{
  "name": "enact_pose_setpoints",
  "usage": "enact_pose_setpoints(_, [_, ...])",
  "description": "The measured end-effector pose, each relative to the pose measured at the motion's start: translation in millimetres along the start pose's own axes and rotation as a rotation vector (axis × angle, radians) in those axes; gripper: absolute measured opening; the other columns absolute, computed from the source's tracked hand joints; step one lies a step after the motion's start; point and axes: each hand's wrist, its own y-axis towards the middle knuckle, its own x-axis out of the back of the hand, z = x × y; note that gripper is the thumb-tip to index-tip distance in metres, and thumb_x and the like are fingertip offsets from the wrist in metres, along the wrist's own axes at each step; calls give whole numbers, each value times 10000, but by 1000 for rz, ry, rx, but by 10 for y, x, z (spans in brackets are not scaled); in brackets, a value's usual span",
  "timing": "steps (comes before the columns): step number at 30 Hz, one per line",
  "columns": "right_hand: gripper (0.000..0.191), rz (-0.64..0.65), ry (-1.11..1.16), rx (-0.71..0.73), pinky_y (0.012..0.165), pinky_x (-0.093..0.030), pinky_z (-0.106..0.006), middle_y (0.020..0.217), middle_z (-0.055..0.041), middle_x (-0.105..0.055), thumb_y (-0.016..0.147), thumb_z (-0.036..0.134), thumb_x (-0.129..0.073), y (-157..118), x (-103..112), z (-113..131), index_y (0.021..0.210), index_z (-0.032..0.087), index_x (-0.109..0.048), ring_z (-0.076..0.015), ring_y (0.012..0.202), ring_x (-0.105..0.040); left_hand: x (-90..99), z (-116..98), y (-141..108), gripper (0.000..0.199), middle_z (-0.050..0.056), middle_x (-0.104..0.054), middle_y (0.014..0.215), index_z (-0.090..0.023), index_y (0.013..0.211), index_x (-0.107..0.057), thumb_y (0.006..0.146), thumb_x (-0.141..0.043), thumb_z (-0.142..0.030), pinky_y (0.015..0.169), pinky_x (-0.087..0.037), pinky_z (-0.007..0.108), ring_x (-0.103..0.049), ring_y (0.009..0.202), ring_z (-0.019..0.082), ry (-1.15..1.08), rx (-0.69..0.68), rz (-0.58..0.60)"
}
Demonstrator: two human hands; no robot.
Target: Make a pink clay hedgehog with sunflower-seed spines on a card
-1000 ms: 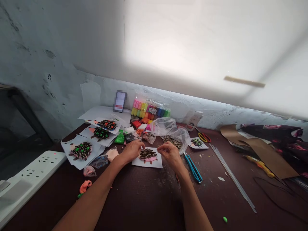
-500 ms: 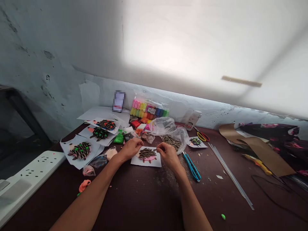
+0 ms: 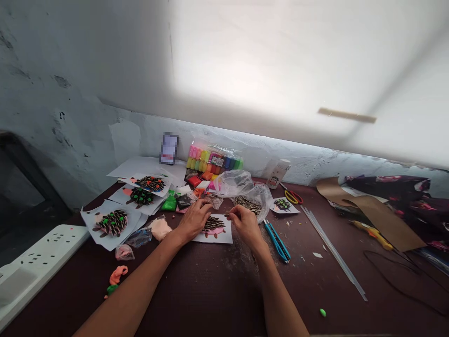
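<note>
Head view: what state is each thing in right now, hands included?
Left hand: open, fingers over the paper's left part.
Right hand: fingers pinched; anything held is too small to tell.
Clay hedgehog on paper: seed spines on, no coloured dots.
Clear bag of sunflower seeds: crumpled, seeds showing.
Scissors: lying flat, closed.
Blue craft knife: lying on the table, blade not visible.

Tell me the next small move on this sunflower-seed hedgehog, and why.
Probably press the small dark piece pinched in the right hand onto the sunflower-seed hedgehog: the fingertips hover just beyond its seed rows, and the left hand sits at the edge of the paper, where it could steady the sheet.
</note>
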Motion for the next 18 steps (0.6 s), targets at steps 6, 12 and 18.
enact_pose_setpoints(6, [110, -7, 1, -19, 626, -355, -235, 720, -7, -683, 786, 185, -510, 0, 13, 12, 722, 195, -599, -142, 668, -575, 10, -29, -23, 306, 101, -538, 1199, -199, 1166, -593, 880, -486, -213, 937, -466, 402, -541, 1078, 234, 68, 7, 41])
enact_pose_setpoints(12, [119, -6, -12, -14, 627, -355, -233, 718, -4, -681, 781, 177, -507, -2, 14, 27, 718, 195, -606, -140, 669, -572, 27, -56, -25, 317, 110, -537, 1217, -187, 1183, -586, 890, -472, -226, 938, -462, 399, -538, 1094, 242, 98, 23, 64])
enact_pose_setpoints(18, [120, -5, -18, -18, 626, -359, -231, 719, -5, -686, 780, 180, -503, -1, 4, 15, 728, 195, -610, -138, 668, -576, 56, -85, -15, 325, 118, -535, 1222, -180, 1191, -581, 894, -456, -222, 923, -466, 390, -546, 1083, 240, 118, 36, 88])
